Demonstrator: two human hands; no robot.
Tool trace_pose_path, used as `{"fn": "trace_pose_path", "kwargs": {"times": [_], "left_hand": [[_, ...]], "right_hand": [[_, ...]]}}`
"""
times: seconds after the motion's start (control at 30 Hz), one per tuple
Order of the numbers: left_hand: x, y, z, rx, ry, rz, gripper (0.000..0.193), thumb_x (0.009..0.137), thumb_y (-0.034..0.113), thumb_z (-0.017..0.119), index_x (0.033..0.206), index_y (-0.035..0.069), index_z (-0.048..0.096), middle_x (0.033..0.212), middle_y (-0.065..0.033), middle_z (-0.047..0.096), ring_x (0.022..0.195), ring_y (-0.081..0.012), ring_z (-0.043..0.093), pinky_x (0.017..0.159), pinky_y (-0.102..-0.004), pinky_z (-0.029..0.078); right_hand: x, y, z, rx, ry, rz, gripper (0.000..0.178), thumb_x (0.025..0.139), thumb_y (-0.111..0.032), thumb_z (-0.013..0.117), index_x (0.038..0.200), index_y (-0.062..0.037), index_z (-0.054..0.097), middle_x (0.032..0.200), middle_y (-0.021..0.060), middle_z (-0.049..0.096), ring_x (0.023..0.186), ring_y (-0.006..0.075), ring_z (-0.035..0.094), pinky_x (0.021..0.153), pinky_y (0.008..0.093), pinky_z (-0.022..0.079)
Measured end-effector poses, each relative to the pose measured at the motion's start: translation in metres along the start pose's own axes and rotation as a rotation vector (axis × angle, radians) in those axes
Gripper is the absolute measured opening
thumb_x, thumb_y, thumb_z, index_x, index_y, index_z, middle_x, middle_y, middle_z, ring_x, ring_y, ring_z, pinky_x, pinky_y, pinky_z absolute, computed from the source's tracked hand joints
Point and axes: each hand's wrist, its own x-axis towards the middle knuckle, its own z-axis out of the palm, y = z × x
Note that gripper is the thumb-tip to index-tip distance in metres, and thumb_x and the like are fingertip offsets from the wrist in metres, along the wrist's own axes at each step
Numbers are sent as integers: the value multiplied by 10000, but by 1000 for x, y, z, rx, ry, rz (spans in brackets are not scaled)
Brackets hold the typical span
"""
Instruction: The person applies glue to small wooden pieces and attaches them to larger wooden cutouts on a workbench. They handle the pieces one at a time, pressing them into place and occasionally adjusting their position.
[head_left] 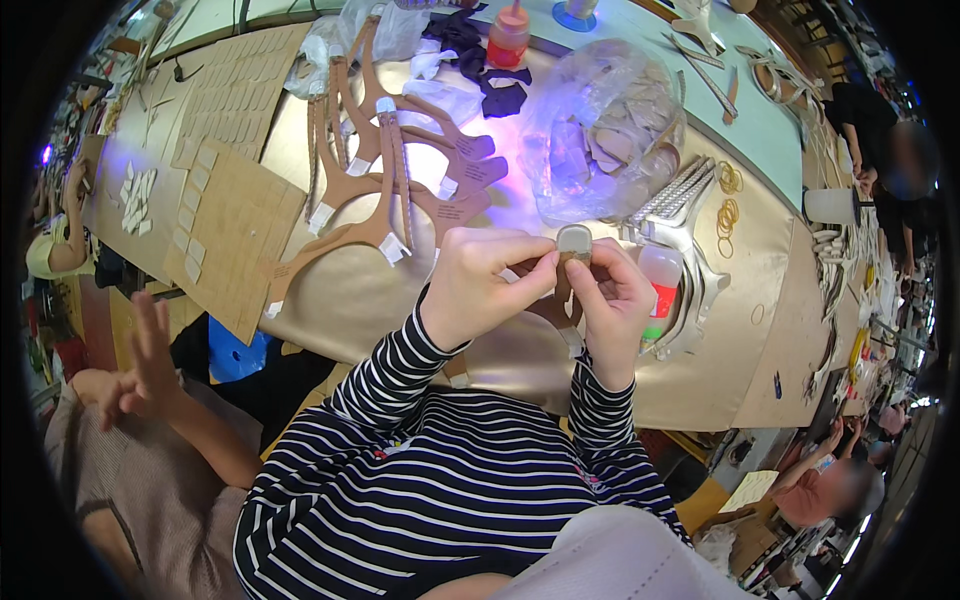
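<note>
In the head view, you hold your left hand (490, 285) and your right hand (617, 300) close together, above the surface (690, 395) and in front of your chest. Between them is a small grey piece (574, 240) with a rounded top edge, which stands upward from your fingertips. The fingers of your left hand are almost closed: thumb and index finger pinch at the left side of this piece, and the other fingers are curled. The fingers of your right hand are also nearly closed; the thumb lies on the near face of the piece, the other fingers are bent at its right side and partly behind it. A brown strip hangs below, between the hands; I cannot tell whether it is joined to the grey piece.

Just beside your right hand is a bottle (660, 282) with red label and green end, near some silver strap pieces (680, 215). Beyond your hands is a clear plastic bag (600, 130) with pieces inside. To the left of it, brown strap pieces (375, 205) lie on the surface, overlapping each other.
</note>
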Motion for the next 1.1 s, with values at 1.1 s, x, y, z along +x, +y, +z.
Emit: {"fn": "trace_pose_path", "kwargs": {"times": [1.1], "left_hand": [[-10, -3, 15, -264, 111, -205, 120, 808, 42, 642, 839, -54, 706, 645, -100, 663, 553, -136, 623, 523, -258, 481]], "right_hand": [[-8, 3, 8, 97, 70, 26, 113, 826, 45, 638, 928, 89, 616, 874, 73, 580, 760, 103, 554, 661, 213, 465]]}}
